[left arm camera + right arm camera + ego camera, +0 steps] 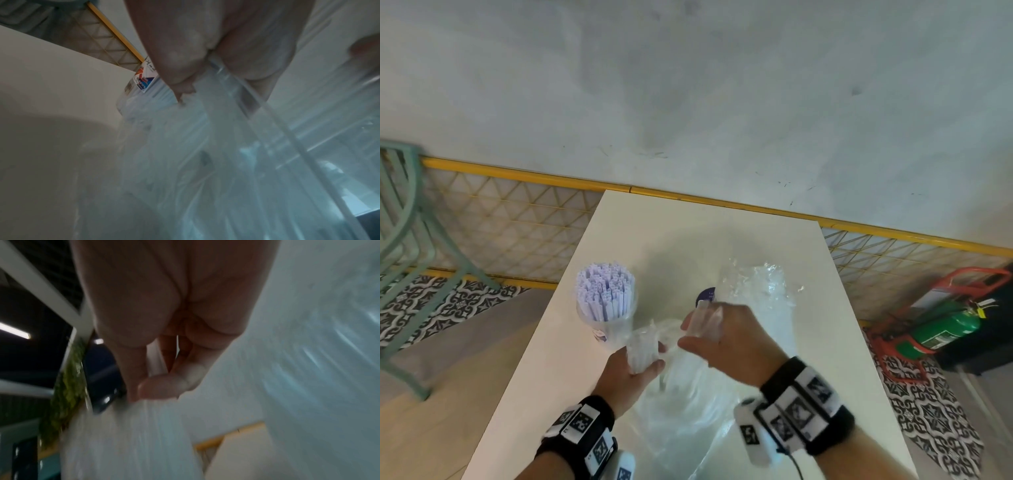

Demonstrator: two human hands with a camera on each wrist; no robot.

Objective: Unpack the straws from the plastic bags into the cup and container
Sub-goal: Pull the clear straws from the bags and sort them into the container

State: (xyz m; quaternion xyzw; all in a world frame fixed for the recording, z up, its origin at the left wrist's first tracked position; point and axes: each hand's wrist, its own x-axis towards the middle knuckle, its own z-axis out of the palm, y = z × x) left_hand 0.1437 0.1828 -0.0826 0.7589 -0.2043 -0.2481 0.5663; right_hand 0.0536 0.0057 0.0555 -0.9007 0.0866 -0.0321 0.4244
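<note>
A clear cup (606, 301) packed with pale straws stands upright on the white table (654, 222), left of centre; its label shows in the left wrist view (142, 81). A clear plastic bag (688, 421) lies in front of me. My left hand (643, 356) grips the bag's gathered top with clear straws (642, 349) inside; the bag (226, 162) hangs blurred below the fingers (180, 68). My right hand (698, 334) holds a small bunch of clear straws (705, 318) just above the bag. In the right wrist view the thumb and fingers (168, 386) pinch them.
A second crumpled clear bag (760, 291) lies at the back right, a dark blue round thing (707, 295) partly hidden behind my right hand. A green chair (410, 240) stands left, a green fire extinguisher (945, 330) right, a yellow mesh fence (517, 219) behind.
</note>
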